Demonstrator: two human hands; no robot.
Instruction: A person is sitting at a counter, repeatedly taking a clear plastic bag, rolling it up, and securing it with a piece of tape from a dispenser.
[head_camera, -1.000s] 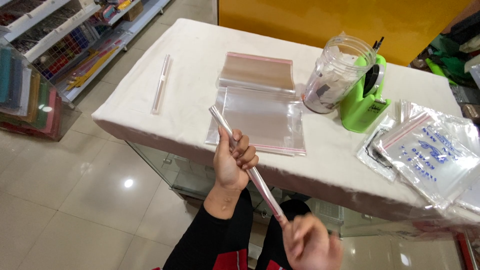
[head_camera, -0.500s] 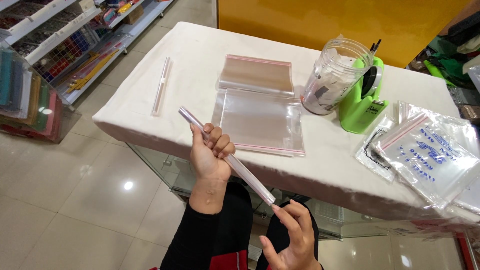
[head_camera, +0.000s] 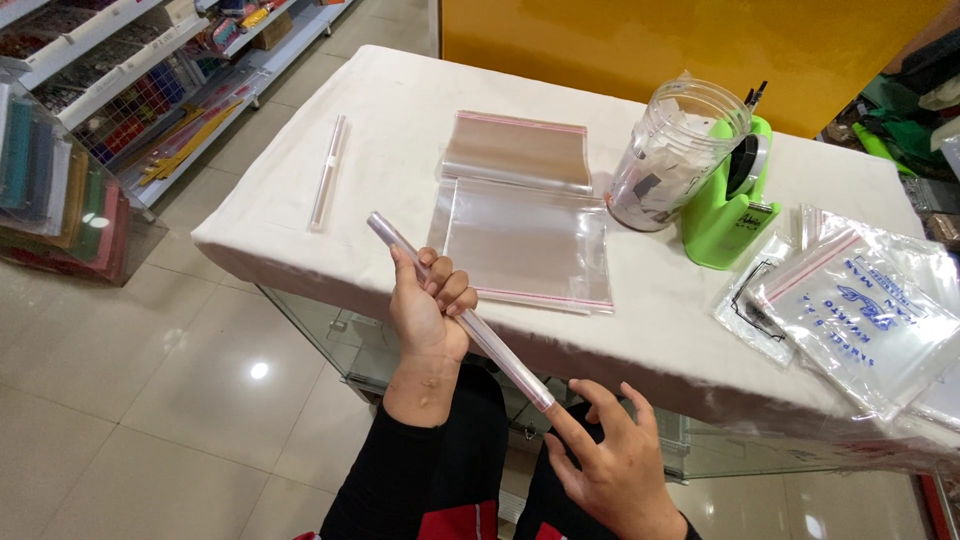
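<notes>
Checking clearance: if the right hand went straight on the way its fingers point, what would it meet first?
Probably the lower end of the rolled clear sleeve held by the left hand; the right hand's forefinger already looks at its tip, though depth is unclear.

I count two rolled-up clear plastic tubes: one (head_camera: 455, 306) in my left hand (head_camera: 428, 310), with my right hand (head_camera: 612, 462) at its lower end, and one (head_camera: 329, 171) lying on the tabletop (head_camera: 390, 100). Two flat clear sleeves with pink adhesive strips lie there, the far one (head_camera: 518, 150) overlapping the near one (head_camera: 525, 243). There is one clear plastic jar (head_camera: 676, 153) and one green tape dispenser (head_camera: 728, 205). At the right sits one pile of printed zip bags (head_camera: 860, 305); I cannot tell how many are in it.
</notes>
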